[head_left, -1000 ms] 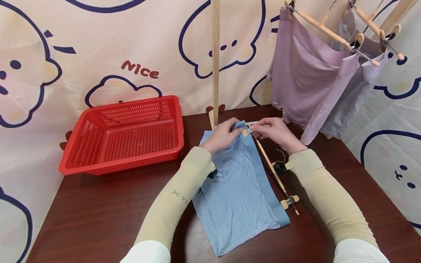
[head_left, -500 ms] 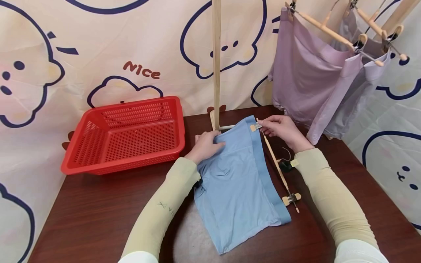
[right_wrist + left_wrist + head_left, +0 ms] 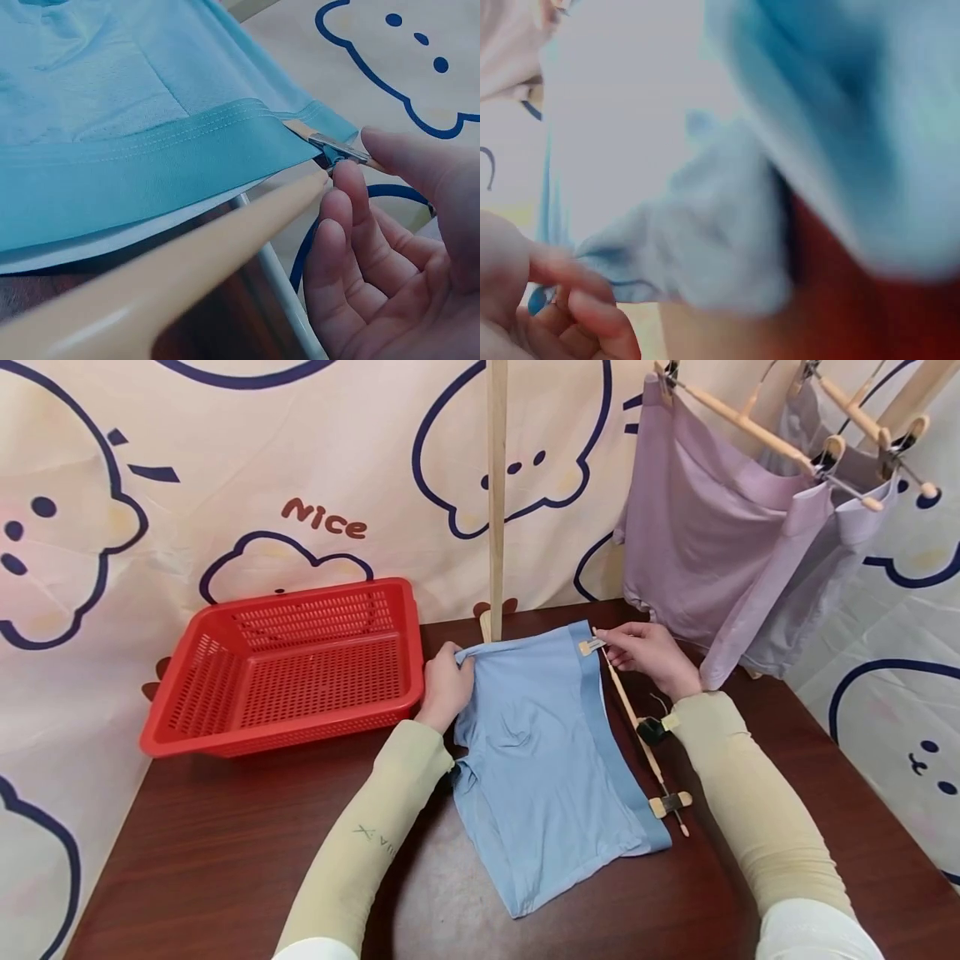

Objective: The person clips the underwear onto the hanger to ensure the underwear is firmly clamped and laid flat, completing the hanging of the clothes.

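Note:
Light blue boxer briefs (image 3: 532, 735) lie on the table, waistband to the right. My left hand (image 3: 446, 685) grips the leg hem at the far left corner; in the left wrist view its curled fingers (image 3: 600, 315) meet the blue cloth. A wooden clip hanger (image 3: 636, 722) lies along the waistband. My right hand (image 3: 652, 658) pinches its far clip (image 3: 590, 647), which sits over the waistband's far end. The right wrist view shows thumb and fingers on the tail of that clip (image 3: 330, 144), its tip on the band. The near clip (image 3: 670, 804) lies beside the waistband's near end.
A red perforated basket (image 3: 285, 681) stands at the back left. Behind the briefs rises a wooden post (image 3: 497, 510). Lilac briefs (image 3: 712, 527) and a greyish pair (image 3: 813, 585) hang from clip hangers at the right. A printed cloth covers the wall.
My left hand let go of the waistband area, moved left to the leg hem and drew the cloth out flatter. My right hand shifted slightly right, still holding the far clip.

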